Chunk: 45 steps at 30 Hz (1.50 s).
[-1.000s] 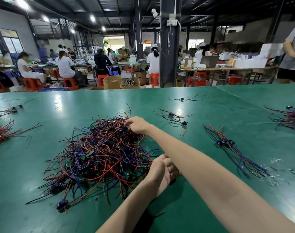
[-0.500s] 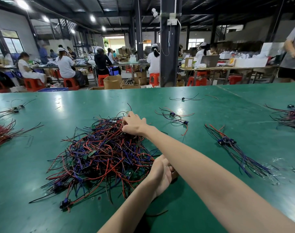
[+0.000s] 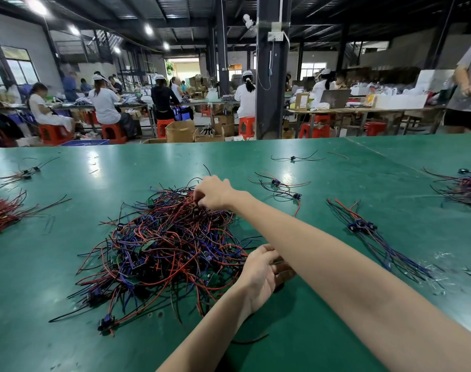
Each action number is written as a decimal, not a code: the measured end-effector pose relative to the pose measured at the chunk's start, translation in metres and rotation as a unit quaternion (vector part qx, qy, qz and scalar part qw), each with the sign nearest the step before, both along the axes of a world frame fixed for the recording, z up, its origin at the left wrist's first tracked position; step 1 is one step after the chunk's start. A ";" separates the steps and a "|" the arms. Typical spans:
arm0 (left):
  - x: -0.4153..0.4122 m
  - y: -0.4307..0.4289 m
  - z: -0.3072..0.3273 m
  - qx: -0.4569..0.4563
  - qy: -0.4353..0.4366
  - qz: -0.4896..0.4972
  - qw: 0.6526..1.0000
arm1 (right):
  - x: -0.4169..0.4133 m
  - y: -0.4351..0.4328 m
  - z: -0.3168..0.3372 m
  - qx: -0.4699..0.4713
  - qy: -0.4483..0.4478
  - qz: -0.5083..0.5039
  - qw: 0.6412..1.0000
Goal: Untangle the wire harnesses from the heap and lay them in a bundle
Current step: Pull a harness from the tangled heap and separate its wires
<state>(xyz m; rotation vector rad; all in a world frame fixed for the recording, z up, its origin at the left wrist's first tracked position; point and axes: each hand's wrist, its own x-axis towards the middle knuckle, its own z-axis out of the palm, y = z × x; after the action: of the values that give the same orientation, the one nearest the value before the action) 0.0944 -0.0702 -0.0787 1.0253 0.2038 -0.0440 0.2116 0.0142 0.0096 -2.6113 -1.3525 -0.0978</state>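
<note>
This is a factory assembly hall. A broad green desk (image 3: 68, 345) carries a tangled heap of red, blue and black wire harnesses (image 3: 162, 245), with smaller bundles (image 3: 363, 226) laid out around it. Beyond it, workers in white caps (image 3: 105, 103) sit on red plastic stools (image 3: 246, 126) at long desks (image 3: 363, 110) crowded with parts, white boxes and a laptop (image 3: 335, 98). Cardboard boxes (image 3: 180, 131) stand on the floor. A dark steel column (image 3: 272, 76) rises to a bare beamed roof hung with ceiling lamps (image 3: 148, 29).
</note>
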 end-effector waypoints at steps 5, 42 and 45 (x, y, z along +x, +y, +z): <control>0.004 0.002 -0.003 -0.028 0.019 0.004 0.999 | -0.008 -0.008 0.039 0.242 0.193 0.044 0.950; 0.006 -0.002 -0.005 -0.066 0.008 0.057 0.996 | -0.020 -0.184 -0.033 0.534 0.539 -0.041 0.650; 0.003 -0.003 -0.004 -0.035 0.008 0.036 0.999 | -0.021 -0.188 -0.033 0.550 0.550 -0.047 0.627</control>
<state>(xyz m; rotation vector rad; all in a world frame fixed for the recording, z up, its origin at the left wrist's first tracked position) 0.0979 -0.0731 -0.0827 0.9471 0.2509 0.0055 0.1911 -0.1735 -0.0238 -1.1556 -0.3703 0.4483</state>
